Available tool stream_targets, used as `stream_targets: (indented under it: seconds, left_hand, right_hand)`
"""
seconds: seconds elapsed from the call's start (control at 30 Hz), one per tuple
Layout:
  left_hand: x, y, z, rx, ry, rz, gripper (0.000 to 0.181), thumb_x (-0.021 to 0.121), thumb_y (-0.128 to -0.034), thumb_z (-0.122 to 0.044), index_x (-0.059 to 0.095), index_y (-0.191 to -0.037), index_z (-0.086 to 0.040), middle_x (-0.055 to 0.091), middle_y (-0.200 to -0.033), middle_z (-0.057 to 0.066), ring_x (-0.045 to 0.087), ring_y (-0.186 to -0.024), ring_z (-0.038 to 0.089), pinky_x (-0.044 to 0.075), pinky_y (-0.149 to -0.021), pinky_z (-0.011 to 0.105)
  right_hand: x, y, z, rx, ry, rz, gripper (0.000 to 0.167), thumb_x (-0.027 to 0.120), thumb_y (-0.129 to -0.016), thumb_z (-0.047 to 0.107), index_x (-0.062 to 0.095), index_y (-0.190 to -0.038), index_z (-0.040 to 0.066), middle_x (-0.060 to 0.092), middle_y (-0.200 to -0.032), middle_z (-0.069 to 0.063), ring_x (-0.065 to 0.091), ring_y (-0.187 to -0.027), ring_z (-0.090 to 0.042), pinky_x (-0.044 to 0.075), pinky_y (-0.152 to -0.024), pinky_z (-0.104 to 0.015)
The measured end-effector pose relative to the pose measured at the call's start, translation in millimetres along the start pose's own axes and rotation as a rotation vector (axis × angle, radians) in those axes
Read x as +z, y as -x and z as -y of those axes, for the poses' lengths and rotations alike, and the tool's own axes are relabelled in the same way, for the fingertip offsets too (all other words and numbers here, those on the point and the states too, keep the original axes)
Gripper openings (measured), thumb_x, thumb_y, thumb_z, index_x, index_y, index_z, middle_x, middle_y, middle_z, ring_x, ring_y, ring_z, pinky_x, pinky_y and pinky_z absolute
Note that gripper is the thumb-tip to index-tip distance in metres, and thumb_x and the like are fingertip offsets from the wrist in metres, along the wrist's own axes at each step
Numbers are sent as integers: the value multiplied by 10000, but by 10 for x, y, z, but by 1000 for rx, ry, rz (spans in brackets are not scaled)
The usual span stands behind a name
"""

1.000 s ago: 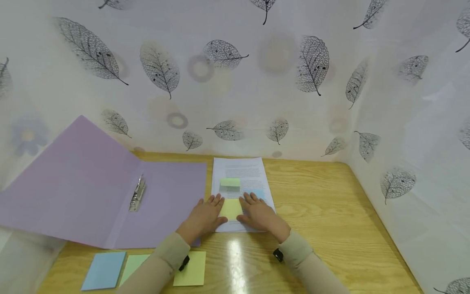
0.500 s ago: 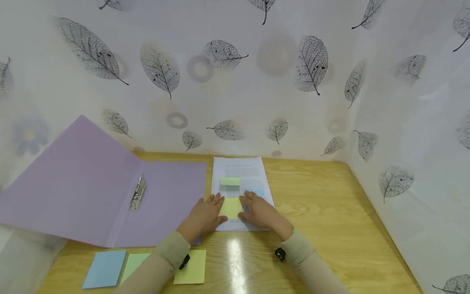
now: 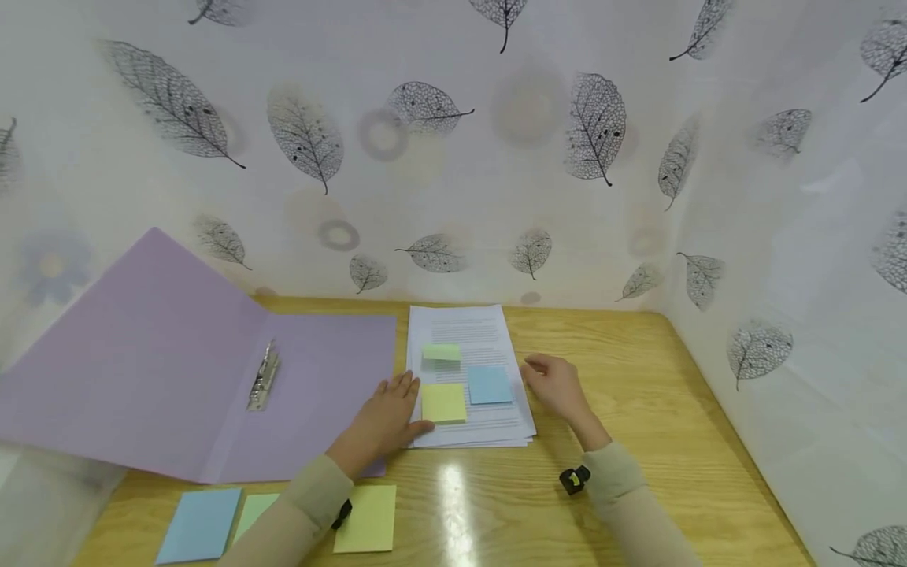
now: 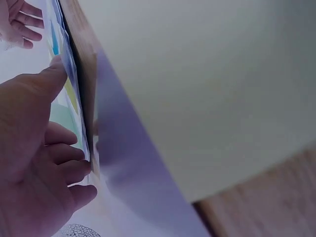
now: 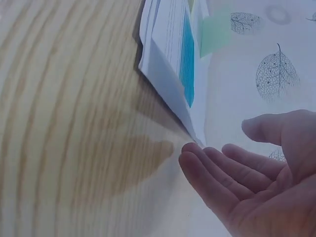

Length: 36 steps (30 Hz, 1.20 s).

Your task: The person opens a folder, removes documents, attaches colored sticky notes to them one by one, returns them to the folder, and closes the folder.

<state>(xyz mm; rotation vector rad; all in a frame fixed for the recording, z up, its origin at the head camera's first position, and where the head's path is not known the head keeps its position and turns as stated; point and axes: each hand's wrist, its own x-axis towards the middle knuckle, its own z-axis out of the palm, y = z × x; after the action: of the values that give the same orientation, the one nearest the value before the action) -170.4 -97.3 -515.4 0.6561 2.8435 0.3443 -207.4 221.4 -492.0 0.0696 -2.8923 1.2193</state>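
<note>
A stack of printed paper sheets [image 3: 489, 425] lies on the table with a yellow sticky note [image 3: 443, 403], a blue sticky note [image 3: 490, 385] and a green sticky note [image 3: 442, 352] on it. The green one stands partly raised. My left hand [image 3: 386, 413] rests at the stack's left edge, fingers extended, thumb by the yellow note. Just off the right edge of the sheets is my right hand [image 3: 558, 386], holding nothing. In the right wrist view its fingers [image 5: 227, 173] are loosely bent near the paper's edge, with the thumb apart.
An open purple ring folder [image 3: 333, 370] with a metal clip [image 3: 264, 378] lies at left, its cover raised against the curtain [image 3: 453, 173]. Along the front stand blue [image 3: 200, 524], green [image 3: 253, 510] and yellow [image 3: 366, 520] sticky-note pads, the green partly behind my left sleeve.
My right hand has lifted off the sheets and moved right, past their edge, uncovering the blue note. The left hand stays at the left edge, having shifted slightly left off the yellow note.
</note>
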Motion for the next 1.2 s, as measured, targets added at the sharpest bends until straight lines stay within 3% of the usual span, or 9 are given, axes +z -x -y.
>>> stream_targets:
  seconds: [0.2,0.43,0.73,0.8,0.9,1.0,1.2]
  left_hand:
    - [1,56,25,-4,-7,13,879,574,-1032,-592,390,-1581,69,334,-1681,258,335,-1578,401,286,-1289,613]
    - [18,51,32,-10,25,20,880,579,-1031,-590,389,-1580,71,325,-1687,250,320,-1586,394,252,-1299,623]
    - [29,52,32,-12,53,11,913,543,-1041,-612,336,-1600,80,306,-1689,263,290,-1595,410,206,-1303,651]
    - [27,61,26,-13,59,7,927,533,-1043,-619,321,-1601,91,303,-1682,282,288,-1590,429,195,-1305,654]
    - [18,76,11,-9,62,-5,967,564,-1022,-631,326,-1587,117,320,-1660,318,303,-1574,464,198,-1301,660]
    - [4,92,-4,-12,45,-7,1003,610,-991,-642,338,-1578,125,334,-1652,321,316,-1569,463,204,-1302,653]
    - [-11,106,-19,-17,24,-16,1009,645,-970,-639,369,-1560,132,364,-1636,322,350,-1558,447,229,-1308,617]
  right_hand:
    - [4,-6,-60,172,-185,68,432,614,-1054,188,621,-1385,-88,751,-1150,-290,760,-742,-216,657,-644,-335]
    - [25,-26,-21,330,-272,172,464,641,-1044,213,594,-1402,-80,755,-1104,-228,732,-764,-166,656,-633,-320]
    - [85,-48,-29,394,-412,216,542,649,-1042,221,503,-1455,-98,754,-1044,-218,731,-743,-167,651,-611,-328]
    - [94,-25,-35,405,-390,182,501,651,-1034,214,536,-1411,-95,757,-991,-200,729,-693,-165,644,-585,-320]
    - [86,21,-39,397,-270,124,427,655,-1024,213,602,-1304,-106,755,-895,-174,720,-609,-158,637,-543,-317]
    - [70,54,-27,384,-209,123,408,660,-1022,215,640,-1251,-122,754,-845,-179,725,-580,-178,642,-539,-333]
    - [68,52,-19,386,-271,181,424,654,-1034,239,677,-1261,-119,759,-833,-169,731,-622,-177,655,-586,-344]
